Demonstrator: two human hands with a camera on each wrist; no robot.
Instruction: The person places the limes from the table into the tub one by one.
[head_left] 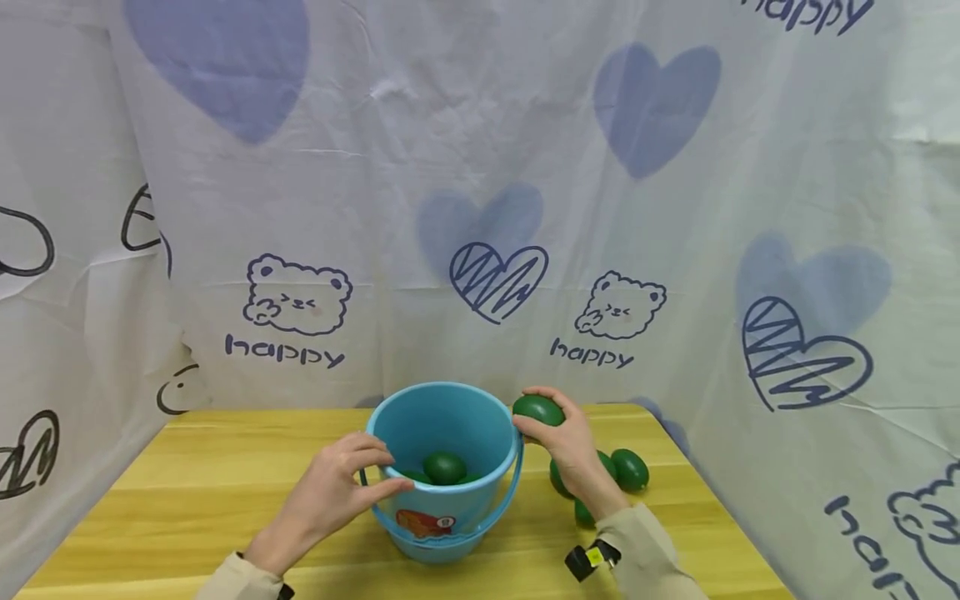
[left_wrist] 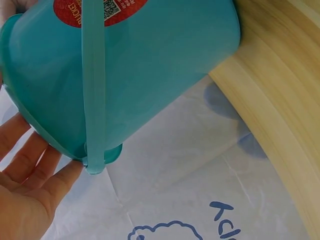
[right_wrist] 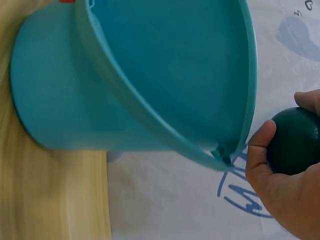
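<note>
A light blue bucket point(head_left: 450, 521) stands upright on the table, its handle hanging across the front. My left hand point(head_left: 333, 492) holds the bucket's left rim, thumb towards the front; the left wrist view shows its fingertips point(left_wrist: 67, 175) against the rim. Just beyond the right rim, my right hand point(head_left: 573, 446) grips a dark green, smooth oval avocado point(head_left: 538, 409) between thumb and fingers. The right wrist view has this avocado point(right_wrist: 295, 142) raised beside the bucket's mouth. Inside the bucket lie more green avocados point(head_left: 444, 468), the lower ones partly hidden by the front wall.
Several more avocados point(head_left: 630, 470) lie on the wooden table point(head_left: 247, 467) to the right of the bucket, partly covered by my right hand and forearm. A white cloth point(head_left: 405, 333) printed with hearts and bears hangs behind the table and at both sides.
</note>
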